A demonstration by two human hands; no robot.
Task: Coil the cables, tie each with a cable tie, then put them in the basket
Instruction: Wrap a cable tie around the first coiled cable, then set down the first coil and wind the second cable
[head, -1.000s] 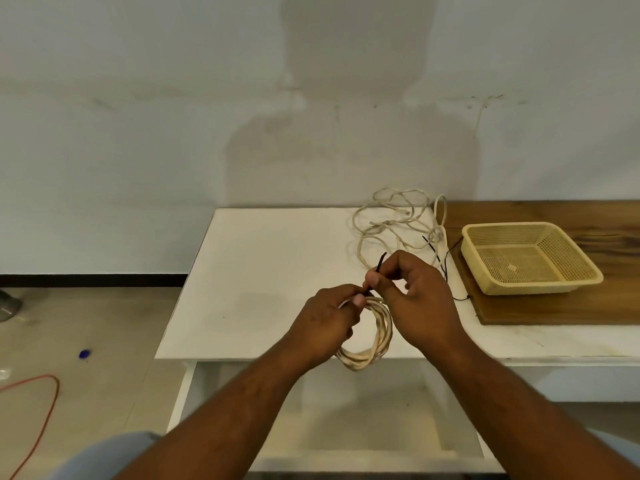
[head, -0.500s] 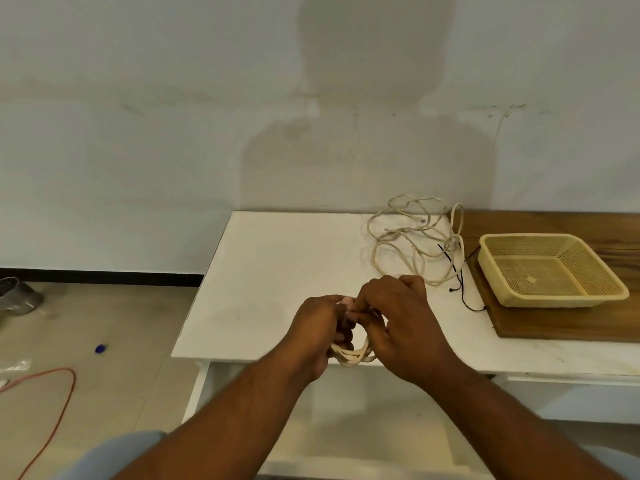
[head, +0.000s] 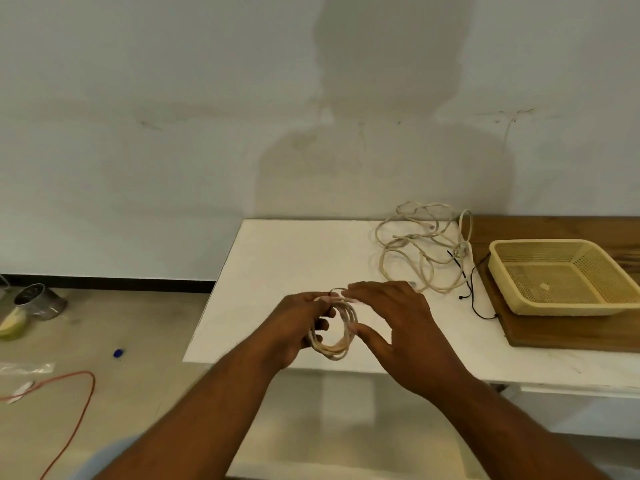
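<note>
Fingers (head: 320, 324) of my left hand (head: 298, 317) curl round the cream coiled cable (head: 341, 346), gripping its 9 o'clock side above the near edge of the white bench (head: 277, 258). My right hand (head: 398, 323) meets it from 3 o'clock, its fingers (head: 360, 289) nearly straight, their tips touching the 12 o'clock point of the coiled cable, thumb spread apart below. A small dark loop shows at that point, too blurred to identify. A loose cable (head: 422, 251), also cream, lies tangled on the bench at 1 o'clock from my hands, with thin black strands (head: 465, 289) just beside it. At 2 o'clock the tan mesh basket (head: 540, 242) sits on a wooden board (head: 554, 337), well apart from the coiled cable.
</note>
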